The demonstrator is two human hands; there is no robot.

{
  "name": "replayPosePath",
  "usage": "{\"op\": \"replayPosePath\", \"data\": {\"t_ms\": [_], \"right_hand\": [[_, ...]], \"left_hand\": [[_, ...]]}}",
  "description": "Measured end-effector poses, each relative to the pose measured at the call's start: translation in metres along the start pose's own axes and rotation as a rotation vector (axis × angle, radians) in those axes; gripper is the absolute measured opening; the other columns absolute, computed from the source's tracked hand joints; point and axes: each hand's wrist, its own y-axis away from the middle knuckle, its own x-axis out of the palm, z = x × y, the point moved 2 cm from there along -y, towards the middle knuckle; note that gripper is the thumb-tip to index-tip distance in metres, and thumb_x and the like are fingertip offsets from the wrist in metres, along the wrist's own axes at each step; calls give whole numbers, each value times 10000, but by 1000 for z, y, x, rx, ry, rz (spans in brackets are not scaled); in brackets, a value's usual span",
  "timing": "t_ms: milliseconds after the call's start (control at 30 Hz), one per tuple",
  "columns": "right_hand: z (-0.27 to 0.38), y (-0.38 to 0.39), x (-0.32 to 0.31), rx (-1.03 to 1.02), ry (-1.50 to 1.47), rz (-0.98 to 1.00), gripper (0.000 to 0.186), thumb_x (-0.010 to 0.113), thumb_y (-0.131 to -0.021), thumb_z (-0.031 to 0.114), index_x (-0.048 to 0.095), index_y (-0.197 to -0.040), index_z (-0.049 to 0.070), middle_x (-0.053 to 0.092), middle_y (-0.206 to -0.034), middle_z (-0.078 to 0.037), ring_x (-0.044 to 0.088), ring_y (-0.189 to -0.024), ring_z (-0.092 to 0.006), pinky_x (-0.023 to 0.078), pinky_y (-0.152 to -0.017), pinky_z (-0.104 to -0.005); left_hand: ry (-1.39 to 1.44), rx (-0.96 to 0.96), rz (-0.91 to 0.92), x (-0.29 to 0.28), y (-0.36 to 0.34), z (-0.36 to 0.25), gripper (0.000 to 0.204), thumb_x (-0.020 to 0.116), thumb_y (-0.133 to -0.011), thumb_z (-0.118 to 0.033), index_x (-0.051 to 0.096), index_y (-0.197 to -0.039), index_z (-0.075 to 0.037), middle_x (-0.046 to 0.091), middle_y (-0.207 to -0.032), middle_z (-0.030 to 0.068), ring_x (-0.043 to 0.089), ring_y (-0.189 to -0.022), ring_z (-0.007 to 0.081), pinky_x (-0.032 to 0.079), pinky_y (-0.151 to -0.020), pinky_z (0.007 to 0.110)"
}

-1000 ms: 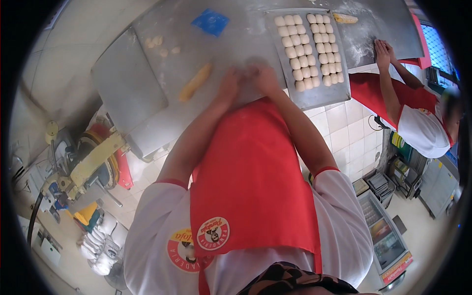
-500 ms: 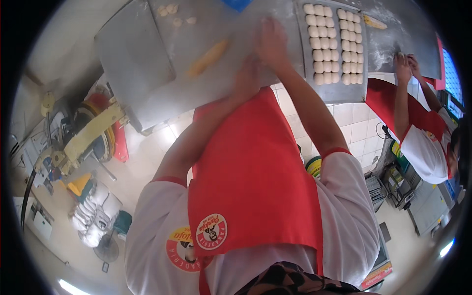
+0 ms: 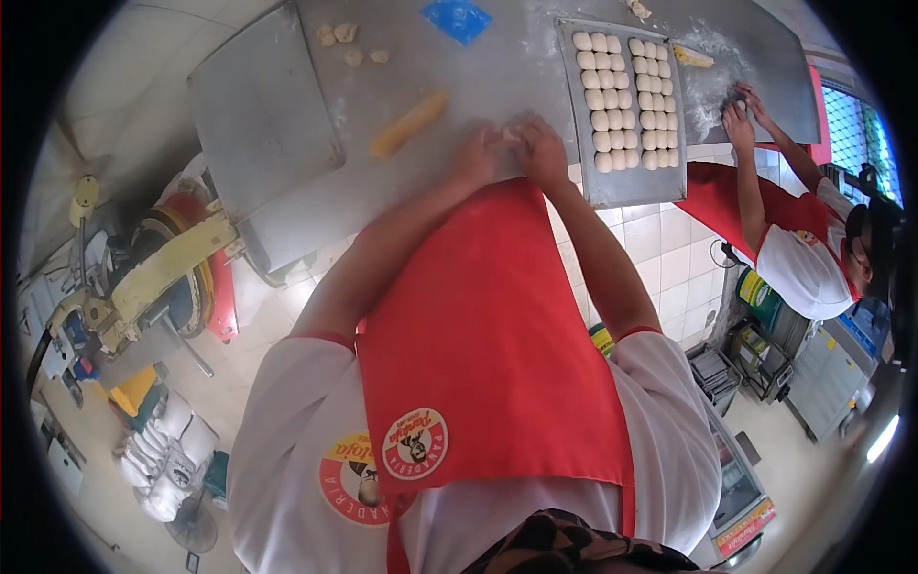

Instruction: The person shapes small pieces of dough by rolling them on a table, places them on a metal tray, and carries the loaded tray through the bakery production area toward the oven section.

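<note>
Grip blurred, can't tell if closed: left hand [image 3: 475, 157] and right hand [image 3: 538, 151] nearly meet at small pale dough piece [image 3: 511, 135] over smooth grey metal table [image 3: 507, 72], left of tray [image 3: 633, 189] with smooth rounded dough balls [image 3: 613, 99]; forearms converge.

Dough balls [image 3: 615, 120]: 42 on 1 tray [image 3: 626, 189], 2 blocks, each 7 rows of 3. Loose dough lumps [image 3: 380, 55] upper left: 4 or 5, cluster merges, can't tell. Long yellowish pieces [image 3: 409, 125]: 2. Blue sheet [image 3: 457, 20]: 1. Bare metal tray [image 3: 263, 115]: 1. Wearer's hands: 1 left hand [image 3: 477, 157], 1 right hand [image 3: 541, 153]. Co-worker's hands [image 3: 736, 126]: 2. Red aprons [image 3: 497, 354]: 2. Fan [image 3: 191, 524]: 1.
</note>
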Motion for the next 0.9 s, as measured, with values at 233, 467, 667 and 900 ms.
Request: {"op": "replayPosePath", "data": {"t_ms": [233, 467, 667, 900], "right_hand": [[14, 19, 27, 55, 198, -178, 376, 792, -782, 218, 680, -1106, 65, 603, -1101, -138, 615, -1016, -357, 519, -826, -489], [-30, 109, -34, 613, -157, -443, 441, 790, -832, 212, 613, -1158, -27, 646, -1041, -214, 638, -961, -398, 523, -838, -466], [-74, 137, -66, 796, 198, -458, 499, 775, -862, 340, 635, -1244, 51, 639, -1138, -146, 611, -1088, -340, 465, -915, -505], [-79, 147, -57, 675, 279, -538, 394, 755, -874, 363, 712, -1207, 156, 631, -1152, -74, 582, -1129, -306, 407, -896, -540]], "left_hand": [[137, 1, 102, -2, 0, -5, 428, 467, -984, -12, 487, -1411, -1, 701, -1212, 147, 674, -948, 206, 545, -868, 324], [197, 304, -518, -267, -16, 33, 328, 547, -996, -275, 592, -1252, -76, 644, -1206, 106, 615, -1110, 260, 492, -968, 477], [362, 35, -798, -354, -37, 5, 517, 636, -948, -95, 397, -1402, -26, 612, -1162, 126, 639, -1018, 238, 543, -830, 426], [-481, 138, -394, -201, -40, 20, 400, 691, -927, -141, 604, -1291, 0, 658, -1115, 135, 659, -1015, 257, 539, -865, 386]]}}
